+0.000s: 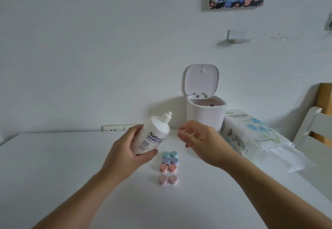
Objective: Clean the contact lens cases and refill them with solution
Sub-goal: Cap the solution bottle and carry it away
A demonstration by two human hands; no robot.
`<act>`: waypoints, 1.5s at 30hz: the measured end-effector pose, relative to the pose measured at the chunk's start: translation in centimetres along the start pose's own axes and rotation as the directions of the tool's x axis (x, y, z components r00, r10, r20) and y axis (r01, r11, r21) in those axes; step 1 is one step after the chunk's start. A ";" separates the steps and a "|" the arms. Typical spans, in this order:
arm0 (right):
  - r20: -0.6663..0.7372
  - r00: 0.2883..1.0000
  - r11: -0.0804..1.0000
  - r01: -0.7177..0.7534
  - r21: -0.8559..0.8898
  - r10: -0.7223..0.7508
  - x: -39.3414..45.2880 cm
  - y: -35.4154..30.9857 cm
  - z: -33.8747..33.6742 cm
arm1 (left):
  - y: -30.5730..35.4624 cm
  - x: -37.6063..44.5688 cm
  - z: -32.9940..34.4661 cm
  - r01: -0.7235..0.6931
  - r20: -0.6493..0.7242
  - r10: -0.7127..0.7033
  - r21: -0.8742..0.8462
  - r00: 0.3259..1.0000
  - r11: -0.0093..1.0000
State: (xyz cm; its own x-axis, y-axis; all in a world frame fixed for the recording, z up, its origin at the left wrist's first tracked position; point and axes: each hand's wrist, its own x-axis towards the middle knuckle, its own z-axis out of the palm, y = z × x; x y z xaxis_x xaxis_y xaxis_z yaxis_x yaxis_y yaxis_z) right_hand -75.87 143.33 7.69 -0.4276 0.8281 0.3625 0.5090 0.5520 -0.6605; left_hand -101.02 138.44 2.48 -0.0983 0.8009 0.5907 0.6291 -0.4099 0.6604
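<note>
Left hand wraps the white solution bottle around its lower body, fingers pressed against the label; bottle is tilted, nozzle pointing up and to the right, held above the counter. The nozzle looks bare; I cannot tell for certain whether a cap is still on it. Right hand hovers beside the nozzle, fingers loosely spread and slightly blurred; it pinches nothing that I can make out.

Four contact lens cases lie in a column on the counter just below and between the hands: teal case farthest, then purple case, orange case, and pink case nearest and slightly apart from the rest. All lids appear screwed on. An open-lidded small bin stands against the wall; a tissue pack lies to its right, one sheet trailing out.

Judgement: early in the task, bottle being readied, cases not yet opened.

Risks from here:
- Bottle is tilted with one hand only; a squeeze of the soft body could spurt solution onto the closed lids or the counter.
- The upper three cases touch one another; picking one could knock its neighbours out of line.
- Lids are small and round; once unscrewed they could roll off or get mixed between colours.
- Nozzle touching fingers or a case rim would contaminate the solution.
</note>
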 end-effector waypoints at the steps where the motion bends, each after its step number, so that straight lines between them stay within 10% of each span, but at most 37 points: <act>1: -0.011 1.000 1.000 -0.001 -0.021 0.001 -0.5 0.1 -0.4 | 0.4 -0.3 -0.3 0.034 -0.022 -0.035 -0.036 0.999 0.999; 12: -0.058 0.987 0.969 -0.133 0.210 0.148 -9.8 1.8 -0.5 | 5.7 -8.8 -2.9 0.213 0.055 -0.208 -0.365 0.977 0.906; 32: 0.107 0.928 0.821 -0.367 0.438 0.358 -11.1 4.8 1.4 | 1.8 -6.9 1.9 0.498 0.092 -0.515 -0.445 0.852 0.744; 42: 0.112 0.857 0.647 -0.460 0.608 0.503 -7.2 1.2 -12.0 | 12.2 2.4 2.7 0.702 0.437 -0.551 -0.402 0.711 0.588; 45: 0.040 0.809 0.632 -0.489 0.601 0.587 -9.2 -1.2 -17.1 | 16.5 5.1 3.7 0.693 0.516 -0.512 -0.252 0.687 0.676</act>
State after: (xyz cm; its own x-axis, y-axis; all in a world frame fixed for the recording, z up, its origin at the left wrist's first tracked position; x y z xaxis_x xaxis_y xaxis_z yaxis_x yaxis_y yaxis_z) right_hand -59.78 136.70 16.36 -0.0771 0.9896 -0.1212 0.0820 -0.1148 -0.9900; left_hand -88.28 137.36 14.66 0.0083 0.9851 -0.1716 0.1628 0.1680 0.9723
